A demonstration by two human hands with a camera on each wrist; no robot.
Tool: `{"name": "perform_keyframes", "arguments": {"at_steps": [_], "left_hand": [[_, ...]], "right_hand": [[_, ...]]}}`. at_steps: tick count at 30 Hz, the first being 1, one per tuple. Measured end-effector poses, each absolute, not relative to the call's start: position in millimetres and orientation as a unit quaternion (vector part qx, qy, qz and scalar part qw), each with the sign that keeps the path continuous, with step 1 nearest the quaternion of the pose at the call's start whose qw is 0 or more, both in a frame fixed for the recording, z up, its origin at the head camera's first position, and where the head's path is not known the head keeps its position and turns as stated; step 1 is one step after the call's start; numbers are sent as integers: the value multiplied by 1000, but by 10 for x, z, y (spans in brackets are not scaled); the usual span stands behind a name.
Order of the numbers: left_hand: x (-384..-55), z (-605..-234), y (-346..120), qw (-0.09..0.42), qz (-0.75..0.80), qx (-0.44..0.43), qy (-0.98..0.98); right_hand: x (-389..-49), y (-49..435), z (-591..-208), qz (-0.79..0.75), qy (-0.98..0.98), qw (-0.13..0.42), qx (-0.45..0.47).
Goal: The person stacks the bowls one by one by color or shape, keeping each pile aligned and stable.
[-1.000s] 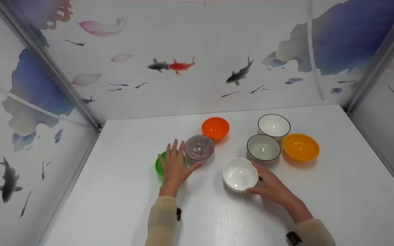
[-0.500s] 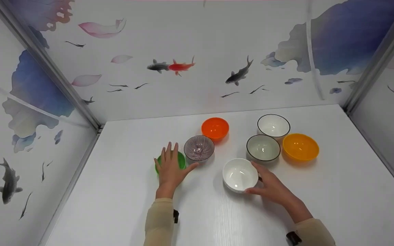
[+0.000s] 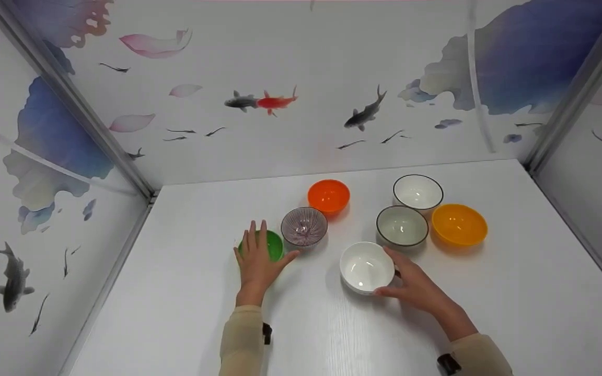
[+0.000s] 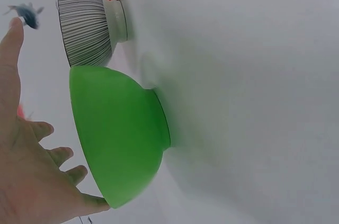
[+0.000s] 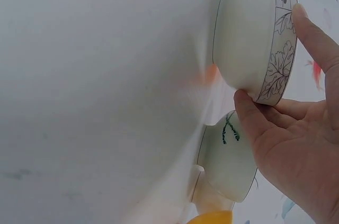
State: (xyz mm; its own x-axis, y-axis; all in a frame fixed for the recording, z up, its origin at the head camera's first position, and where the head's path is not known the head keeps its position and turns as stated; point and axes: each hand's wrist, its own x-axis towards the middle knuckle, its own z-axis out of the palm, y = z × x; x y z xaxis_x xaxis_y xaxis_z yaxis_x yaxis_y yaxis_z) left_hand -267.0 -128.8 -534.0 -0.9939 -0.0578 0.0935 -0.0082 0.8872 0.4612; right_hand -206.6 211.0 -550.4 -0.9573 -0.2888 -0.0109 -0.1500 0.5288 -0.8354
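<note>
My left hand (image 3: 255, 263) is spread above the green bowl (image 3: 275, 245), its fingers straight. In the left wrist view the little finger is by the rim of the green bowl (image 4: 119, 134); I cannot tell whether it touches. My right hand (image 3: 417, 284) holds the white bowl (image 3: 366, 266) from its right side, thumb and fingers about the wall. The right wrist view shows a leaf-patterned band on this white bowl (image 5: 249, 38), which stands on the table.
A purple ribbed bowl (image 3: 304, 226) and an orange bowl (image 3: 328, 196) stand behind the green one. At the right are a grey-green bowl (image 3: 402, 225), a dark-rimmed white bowl (image 3: 418, 192) and a yellow bowl (image 3: 460, 224). Printed walls bound the white table (image 3: 175, 292).
My left hand has shifted left and slightly toward me, exposing more of the green bowl. The right hand and the white bowl have stayed in place.
</note>
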Motion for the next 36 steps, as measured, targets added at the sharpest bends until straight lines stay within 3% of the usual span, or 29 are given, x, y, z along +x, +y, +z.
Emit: {"name": "perform_keyframes", "arguments": {"at_steps": [36], "left_hand": [[-2588,-5488,-1425,80,-260,30,-962]], "right_hand": [[-2075,2115,-5504,-476,866,81,-127]]}}
